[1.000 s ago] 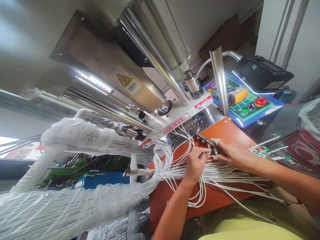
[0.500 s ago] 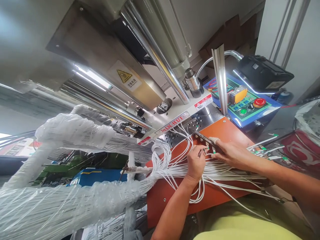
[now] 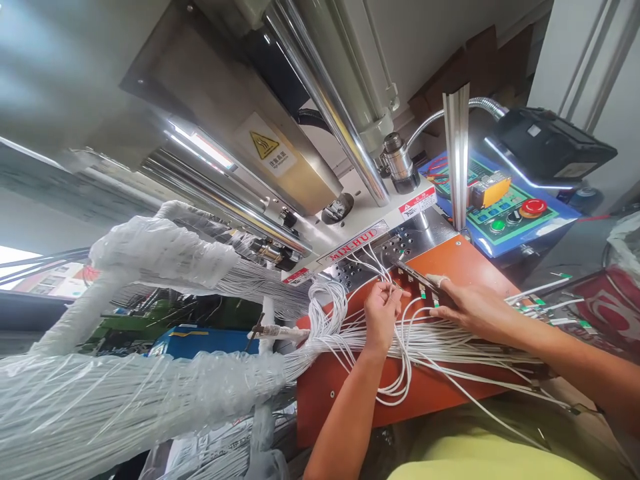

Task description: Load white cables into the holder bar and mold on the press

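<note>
Left hand [image 3: 382, 308]: thumb and forefinger drawn narrow, apparently on a thin white cable [image 3: 384, 268]; the exact contact is hidden. Right hand [image 3: 467, 310]: fingers at the near end of a metal strip [image 3: 416, 274]; whether they clamp it cannot be told. Green-tipped ends [image 3: 423, 292] lie between the 2 hands; a cable bundle [image 3: 430, 341] runs below both sets of fingers; advised: pinch lightly, steady the strip, and keep loose loops clear of the fingertips.
</note>
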A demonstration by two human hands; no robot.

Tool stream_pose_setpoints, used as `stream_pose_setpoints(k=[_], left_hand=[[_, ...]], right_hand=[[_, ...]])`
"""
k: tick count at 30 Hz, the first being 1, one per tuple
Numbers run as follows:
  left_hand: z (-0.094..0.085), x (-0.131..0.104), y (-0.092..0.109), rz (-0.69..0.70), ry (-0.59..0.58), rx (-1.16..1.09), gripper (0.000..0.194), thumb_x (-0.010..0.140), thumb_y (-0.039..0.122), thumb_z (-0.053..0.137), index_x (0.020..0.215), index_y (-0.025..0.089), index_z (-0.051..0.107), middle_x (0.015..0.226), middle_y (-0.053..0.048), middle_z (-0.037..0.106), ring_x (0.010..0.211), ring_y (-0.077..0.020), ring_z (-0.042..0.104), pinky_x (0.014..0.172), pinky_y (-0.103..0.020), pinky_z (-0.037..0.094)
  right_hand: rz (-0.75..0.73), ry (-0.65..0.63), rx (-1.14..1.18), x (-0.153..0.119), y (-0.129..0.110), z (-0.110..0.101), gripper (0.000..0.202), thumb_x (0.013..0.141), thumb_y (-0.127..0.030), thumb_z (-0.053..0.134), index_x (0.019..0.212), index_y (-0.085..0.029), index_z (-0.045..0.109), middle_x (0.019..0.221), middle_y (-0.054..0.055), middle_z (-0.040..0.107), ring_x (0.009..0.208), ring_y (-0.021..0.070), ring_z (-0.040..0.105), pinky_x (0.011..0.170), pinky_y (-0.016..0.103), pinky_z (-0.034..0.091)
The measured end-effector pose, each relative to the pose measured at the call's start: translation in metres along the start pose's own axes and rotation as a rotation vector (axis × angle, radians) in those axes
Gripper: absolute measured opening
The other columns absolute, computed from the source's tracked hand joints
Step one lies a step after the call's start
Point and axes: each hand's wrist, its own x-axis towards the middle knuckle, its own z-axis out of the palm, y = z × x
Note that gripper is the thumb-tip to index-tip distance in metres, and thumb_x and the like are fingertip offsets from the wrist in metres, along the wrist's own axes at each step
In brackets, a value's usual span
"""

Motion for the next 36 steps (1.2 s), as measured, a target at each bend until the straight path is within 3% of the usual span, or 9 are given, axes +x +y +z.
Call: stream_pose_setpoints(k=[3, 5, 10, 14, 22, 36], left_hand=[[0.0, -0.002, 0.001, 0.086, -0.038, 0.159, 0.023, 0.079, 0.032, 0.073, 0.088, 0.015, 0.06, 0.08, -0.003, 0.071, 0.061, -0.0071, 0.058, 0.062, -0.018, 0.046], [-0.001, -0.004, 0.004, 0.137, -0.023, 0.273, 0.023, 0.077, 0.032, 0.075, 0.089, 0.015, 0.063, 0.078, -0.002, 0.071, 0.068, -0.0105, 0.063, 0.07, -0.022, 0.049], [-0.002, -0.004, 0.007, 0.265, -0.066, 0.443, 0.009, 0.086, 0.023, 0.064, 0.087, 0.017, 0.071, 0.085, -0.004, 0.075, 0.076, -0.0146, 0.068, 0.075, -0.026, 0.052], [-0.002, 0.007, 0.0, 0.401, -0.127, 0.536, 0.011, 0.084, 0.013, 0.064, 0.085, 0.019, 0.073, 0.085, -0.004, 0.074, 0.081, -0.0161, 0.068, 0.08, -0.028, 0.052], [-0.002, 0.016, -0.013, 0.569, -0.112, 0.647, 0.014, 0.085, 0.011, 0.061, 0.088, 0.02, 0.072, 0.082, -0.004, 0.071, 0.079, -0.0162, 0.065, 0.076, -0.028, 0.052], [-0.003, 0.014, -0.011, 0.509, -0.119, 0.615, 0.018, 0.086, 0.015, 0.059, 0.091, 0.022, 0.074, 0.085, -0.005, 0.073, 0.082, -0.018, 0.066, 0.08, -0.03, 0.052]], right_hand=[[-0.005, -0.011, 0.007, 0.0, 0.0, 0.0, 0.046, 0.092, -0.054, 0.043, 0.127, -0.024, 0.047, 0.085, 0.005, 0.07, 0.07, 0.0236, 0.064, 0.058, 0.029, 0.037], [0.008, -0.017, 0.017, 0.001, 0.001, 0.0, 0.044, 0.091, -0.052, 0.045, 0.124, -0.023, 0.049, 0.087, 0.006, 0.07, 0.073, 0.0248, 0.065, 0.059, 0.03, 0.039], [0.003, -0.043, 0.093, 0.002, 0.0, 0.0, 0.044, 0.09, -0.049, 0.048, 0.125, -0.023, 0.048, 0.098, 0.008, 0.071, 0.09, 0.0276, 0.066, 0.069, 0.033, 0.044], [0.007, -0.002, 0.08, 0.002, 0.001, 0.001, 0.046, 0.089, -0.05, 0.049, 0.128, -0.026, 0.049, 0.095, 0.007, 0.072, 0.087, 0.0279, 0.068, 0.067, 0.032, 0.045], [-0.053, 0.037, 0.073, 0.001, 0.006, 0.006, 0.053, 0.092, -0.048, 0.046, 0.14, -0.026, 0.04, 0.097, 0.007, 0.073, 0.089, 0.0281, 0.069, 0.069, 0.032, 0.046], [-0.061, 0.031, 0.126, 0.001, 0.009, 0.007, 0.056, 0.09, -0.049, 0.049, 0.141, -0.026, 0.039, 0.096, 0.008, 0.073, 0.089, 0.0289, 0.069, 0.072, 0.034, 0.046]])
